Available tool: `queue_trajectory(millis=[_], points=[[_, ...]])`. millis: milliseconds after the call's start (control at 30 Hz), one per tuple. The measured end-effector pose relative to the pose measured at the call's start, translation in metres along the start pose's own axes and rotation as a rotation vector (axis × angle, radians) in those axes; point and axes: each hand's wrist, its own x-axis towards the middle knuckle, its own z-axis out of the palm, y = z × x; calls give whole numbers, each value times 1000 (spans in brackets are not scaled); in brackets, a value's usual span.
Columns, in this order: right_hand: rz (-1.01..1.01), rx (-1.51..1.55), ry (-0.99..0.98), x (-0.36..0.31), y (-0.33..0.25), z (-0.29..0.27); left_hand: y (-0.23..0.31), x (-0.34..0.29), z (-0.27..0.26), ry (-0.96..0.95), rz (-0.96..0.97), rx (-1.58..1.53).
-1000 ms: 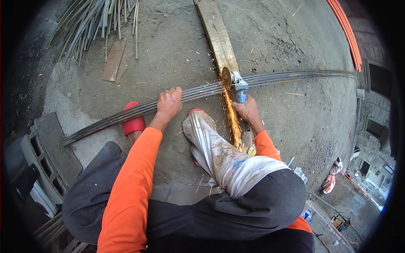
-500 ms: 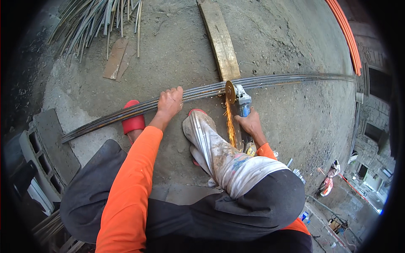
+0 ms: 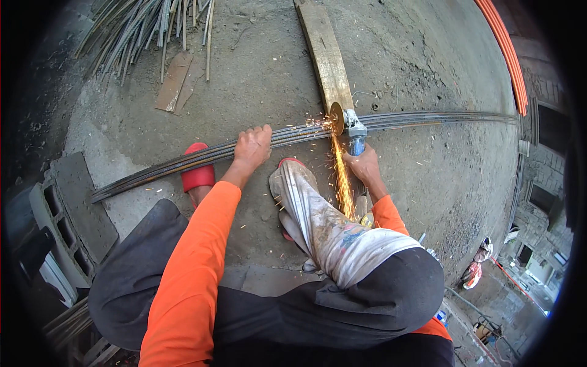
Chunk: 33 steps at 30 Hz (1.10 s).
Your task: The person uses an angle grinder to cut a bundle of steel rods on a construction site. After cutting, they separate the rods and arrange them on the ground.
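Observation:
A bundle of long steel rebars (image 3: 183, 164) runs across the ground from lower left to far right. My left hand (image 3: 252, 148) is closed round the bundle, left of the cut. In my right hand (image 3: 365, 167) I grip a blue and silver angle grinder (image 3: 356, 138). Its thin brown disc (image 3: 337, 118) is against the bars, and orange sparks (image 3: 343, 177) stream from there toward me, past my right leg. The wooden plank (image 3: 327, 58) reaches up to the bars beside the disc. My red slipper (image 3: 199, 168) is under or against the bundle; which one I cannot tell.
More loose rebars (image 3: 143, 30) lie in a pile at the far left, near broken brown board pieces (image 3: 175, 82). A hollow concrete block (image 3: 61, 229) stands at the left. Orange pipes (image 3: 504, 55) lie along the far right. Cords and clutter (image 3: 489, 330) lie at the lower right.
The spark stream has grown thicker, and sparks now scatter over the bars and ground. Both hands keep their grip. The whole view has shifted slightly.

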Motion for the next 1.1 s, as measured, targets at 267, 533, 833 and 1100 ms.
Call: queue_trajectory(millis=[267,533,833,1100], points=[[26,-38,-23,-26,19,-6,-2,-1,0,-28,-5,33],[-8,-55,11,-25,20,-7,2,2,-4,-25,7,-2],[-25,-44,30,0,6,-1,4,1,-5,-18,-5,1],[-24,-51,5,-24,26,-4,3,1,-5,-14,-3,16]])
